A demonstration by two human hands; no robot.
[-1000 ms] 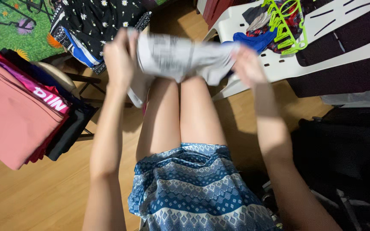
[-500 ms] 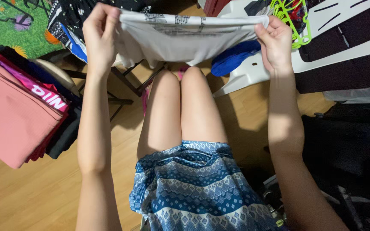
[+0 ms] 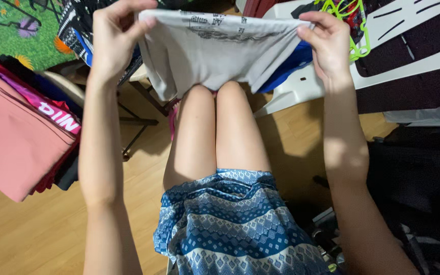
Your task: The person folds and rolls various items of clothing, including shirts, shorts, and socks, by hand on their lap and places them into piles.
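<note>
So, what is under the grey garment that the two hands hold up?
Under the grey garment, held by the left hand and right hand, the person's knees show. A blue cloth peeks out; the rest is covered.

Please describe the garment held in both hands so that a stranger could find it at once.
Look above the bare knees, at the top middle. The left hand and right hand stretch a pale grey garment between them. Unlike the colourful clothes around it, it is plain, with dark print along its top edge.

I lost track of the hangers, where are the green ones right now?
The green hangers lie at the top right of the head view, on the white plastic chair, just beyond the right hand that holds the grey shirt.
</note>
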